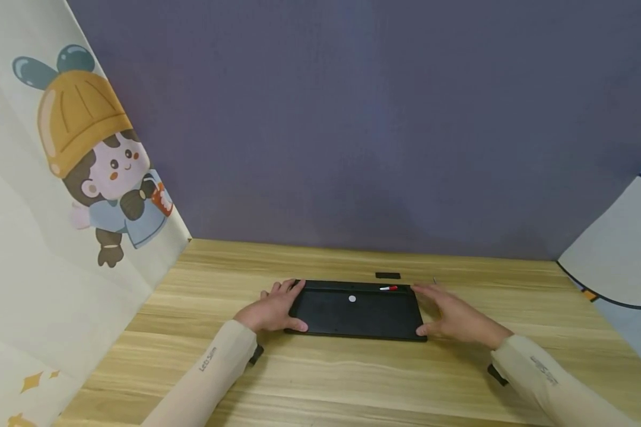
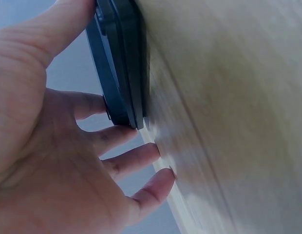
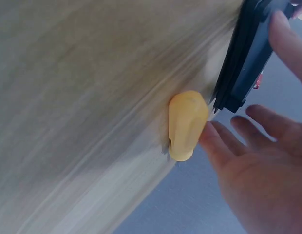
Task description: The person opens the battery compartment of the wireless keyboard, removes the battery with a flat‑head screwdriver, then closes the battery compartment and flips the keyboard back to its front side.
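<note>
Head view: the left end of a flat black panel (image 1: 363, 320) is gripped by the left hand (image 1: 269, 311), its thumb laid on the near corner and its fingers reaching the far one. The right end is held likewise by the right hand (image 1: 454, 314), though firm contact of its forefinger at the far corner cannot be confirmed. The panel, probably a keyboard turned face down, thus lies directly between both hands, apparently resting on the bench (image 1: 326, 379). The step in hand is judged to be the steadying or placing of the panel; for the next move, even pressure at both ends seems called for, lest the small red-and-white cylinder (image 1: 389, 288), perhaps a battery, be tipped from the far groove. A white round spot (image 1: 352, 299) is borne near the middle. In the right wrist view, a yellow handle (image 3: 187, 126) is seen just beside the nearest right fingertip; whether it is touched cannot be told. Beyond the panel's far edge, a small black strip (image 1: 387, 276) is set apart, before a blue-grey backdrop (image 1: 352, 130).
</note>
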{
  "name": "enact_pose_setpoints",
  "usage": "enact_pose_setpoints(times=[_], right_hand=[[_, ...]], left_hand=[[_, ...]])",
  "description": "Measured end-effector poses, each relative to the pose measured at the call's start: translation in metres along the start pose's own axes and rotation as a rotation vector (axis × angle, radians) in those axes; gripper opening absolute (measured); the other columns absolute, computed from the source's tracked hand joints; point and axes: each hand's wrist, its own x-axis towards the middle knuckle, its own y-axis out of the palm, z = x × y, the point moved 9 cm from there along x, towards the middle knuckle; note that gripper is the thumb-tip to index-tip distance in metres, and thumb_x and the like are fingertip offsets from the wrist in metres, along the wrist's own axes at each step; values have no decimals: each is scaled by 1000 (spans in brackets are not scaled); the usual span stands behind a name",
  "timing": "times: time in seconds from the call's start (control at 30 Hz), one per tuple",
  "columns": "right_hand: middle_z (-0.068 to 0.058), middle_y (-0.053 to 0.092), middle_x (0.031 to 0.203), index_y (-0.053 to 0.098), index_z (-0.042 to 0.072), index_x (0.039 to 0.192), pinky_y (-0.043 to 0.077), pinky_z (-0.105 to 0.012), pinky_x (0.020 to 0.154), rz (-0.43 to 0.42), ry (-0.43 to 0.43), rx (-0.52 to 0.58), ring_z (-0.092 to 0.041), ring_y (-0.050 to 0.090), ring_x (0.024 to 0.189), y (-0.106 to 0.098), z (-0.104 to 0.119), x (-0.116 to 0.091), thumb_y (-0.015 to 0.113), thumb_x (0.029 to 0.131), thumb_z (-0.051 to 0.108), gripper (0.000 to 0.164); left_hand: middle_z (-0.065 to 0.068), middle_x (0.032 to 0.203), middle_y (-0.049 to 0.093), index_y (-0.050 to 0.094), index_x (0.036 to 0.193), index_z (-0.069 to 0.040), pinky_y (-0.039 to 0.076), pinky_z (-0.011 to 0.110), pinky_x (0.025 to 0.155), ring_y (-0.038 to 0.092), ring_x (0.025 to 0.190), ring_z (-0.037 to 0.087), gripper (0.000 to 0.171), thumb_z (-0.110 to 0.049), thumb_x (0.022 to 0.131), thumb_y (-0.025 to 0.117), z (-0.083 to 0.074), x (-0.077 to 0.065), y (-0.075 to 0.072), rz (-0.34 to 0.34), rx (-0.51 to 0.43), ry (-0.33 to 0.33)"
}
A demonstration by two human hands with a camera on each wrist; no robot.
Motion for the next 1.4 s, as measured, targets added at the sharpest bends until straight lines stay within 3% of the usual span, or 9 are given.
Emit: enact_pose_setpoints(times=[0.17,0.4,0.5,0.63,0.8,1.0,1.17,1.4], right_hand=[[-22,28,148,31,1,146,33,-58,97,63,-8,20,-43,28,132,8,0,2,79,74,40,95],[-25,28,147,32,-3,145,35,-57,96,82,-25,-22,-45,32,129,7,6,5,77,76,38,92],[-25,26,147,31,-4,145,34,-57,97,99,-4,-34,-45,31,130,5,7,5,77,77,37,92],[-25,25,148,31,-3,145,34,-57,97,119,25,-42,-44,31,130,6,6,5,77,77,37,92],[-26,25,147,31,-6,144,34,-57,97,119,17,-52,-45,34,128,6,9,5,78,77,34,91],[-28,25,147,30,-7,144,35,-55,97,129,24,-37,-45,34,128,7,15,8,79,77,29,90],[-29,27,145,32,-9,142,35,-55,96,126,21,-65,-46,36,126,7,17,11,79,77,28,89],[-29,27,145,32,-9,143,37,-54,95,138,38,-78,-45,38,125,7,15,10,79,77,28,89]], left_hand=[[17,155,11,14,153,-15,15,65,102,10,139,42,99,-49,79,70,0,0,1,0,-3,7],[16,154,15,17,153,-14,15,64,103,13,138,40,100,-51,77,71,1,1,-3,-31,2,23],[16,153,16,20,152,-15,16,63,103,14,138,39,97,-52,78,71,-6,2,-7,-45,40,51],[14,152,20,26,151,-15,17,61,103,18,137,36,86,-49,84,67,-29,7,-15,-96,101,138],[9,148,32,33,148,-14,22,57,103,26,134,31,74,-45,89,63,-76,24,-20,-129,153,267],[4,146,36,36,147,-15,23,51,107,27,136,27,67,-41,91,61,-126,55,-8,-53,193,335],[2,148,33,34,148,-21,23,48,108,24,138,23,61,-39,95,57,-146,80,8,6,201,341],[-3,144,37,37,147,-25,26,49,107,29,134,20,56,-35,95,57,-162,100,15,-10,208,364]])
